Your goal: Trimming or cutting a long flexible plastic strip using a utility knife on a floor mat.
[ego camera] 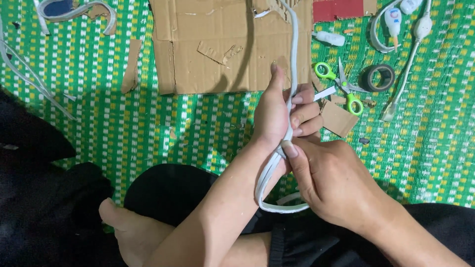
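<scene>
Left hand [279, 116] is fisted round the flat white strap [292, 74], thumb up, just below the cardboard sheet [222, 44]. Right hand [329, 183] pinches the same strap w/ thumb, loop hanging under. Looks about halfway imo; green scissors [341, 86] & tape roll [377, 77] sit right of the cardboard, untouched.

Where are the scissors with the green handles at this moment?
In the head view, the scissors lie on the green woven mat, right of the left hand, between the cardboard sheet and the roll of dark tape.
</scene>
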